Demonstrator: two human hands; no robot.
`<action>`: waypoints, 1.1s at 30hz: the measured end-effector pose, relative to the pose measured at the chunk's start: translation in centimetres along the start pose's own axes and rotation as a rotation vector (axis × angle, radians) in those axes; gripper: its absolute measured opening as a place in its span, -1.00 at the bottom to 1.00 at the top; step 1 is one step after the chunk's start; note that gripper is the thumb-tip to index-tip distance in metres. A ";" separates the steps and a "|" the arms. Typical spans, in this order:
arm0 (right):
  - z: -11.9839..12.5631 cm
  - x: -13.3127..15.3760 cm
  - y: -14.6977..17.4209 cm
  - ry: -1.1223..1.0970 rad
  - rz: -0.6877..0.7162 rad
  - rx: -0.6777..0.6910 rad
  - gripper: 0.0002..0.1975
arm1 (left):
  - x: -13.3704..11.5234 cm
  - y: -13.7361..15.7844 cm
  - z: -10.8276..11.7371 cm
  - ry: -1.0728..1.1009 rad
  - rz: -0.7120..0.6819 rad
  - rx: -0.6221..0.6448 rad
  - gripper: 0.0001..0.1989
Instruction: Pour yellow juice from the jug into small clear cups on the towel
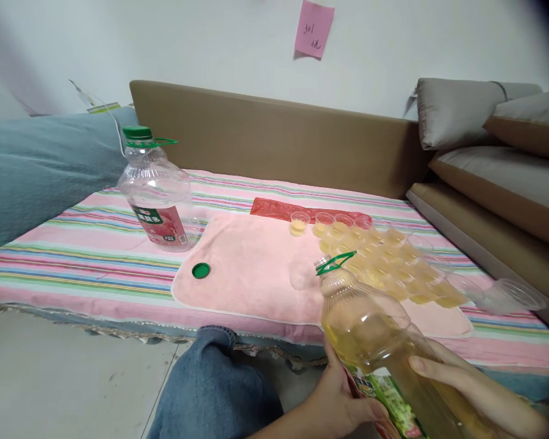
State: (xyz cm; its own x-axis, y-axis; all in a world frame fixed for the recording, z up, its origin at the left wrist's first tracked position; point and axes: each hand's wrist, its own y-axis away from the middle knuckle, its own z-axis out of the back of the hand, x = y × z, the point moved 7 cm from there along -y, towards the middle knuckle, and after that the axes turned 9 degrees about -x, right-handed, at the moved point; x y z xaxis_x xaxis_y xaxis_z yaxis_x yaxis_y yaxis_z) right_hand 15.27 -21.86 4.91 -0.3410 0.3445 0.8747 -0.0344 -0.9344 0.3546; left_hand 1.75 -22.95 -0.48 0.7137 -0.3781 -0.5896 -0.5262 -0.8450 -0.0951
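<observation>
A large clear bottle of yellow juice [384,329], uncapped and tilted toward the upper left, is held between both my hands. My left hand [343,396] wraps around its label side from below. My right hand [457,372] grips the bottle's other side, with some fingers hidden behind it. Just past the bottle's mouth stands a clear cup [301,273] that looks empty. Many small cups of yellow juice [379,256] are packed close together on the pink mat [247,262]. A green cap [200,270] lies at the mat's left side.
An empty capped bottle [154,195] stands at the left on the striped cloth [96,244]. A red strip [274,209] lies behind the cups. Stacked clear cups [512,297] lie at the right, near piled cushions [494,177]. My knee [215,384] is at the front edge.
</observation>
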 end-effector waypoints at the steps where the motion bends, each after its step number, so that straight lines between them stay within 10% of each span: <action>1: 0.0 0.0 0.0 -0.004 0.001 -0.003 -0.36 | -0.1 0.0 0.0 -0.004 -0.007 0.003 0.13; 33: -0.3 -0.4 0.0 -0.130 -0.061 0.000 -0.48 | -0.4 -0.1 -0.2 -0.005 -0.032 0.025 0.16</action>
State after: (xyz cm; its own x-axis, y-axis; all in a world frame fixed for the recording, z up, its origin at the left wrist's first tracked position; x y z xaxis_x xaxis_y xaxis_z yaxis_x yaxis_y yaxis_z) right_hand 15.10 -22.06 4.48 -0.2137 0.4097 0.8868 -0.0517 -0.9113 0.4086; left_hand 1.62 -22.77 -0.09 0.7281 -0.3490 -0.5899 -0.5145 -0.8469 -0.1340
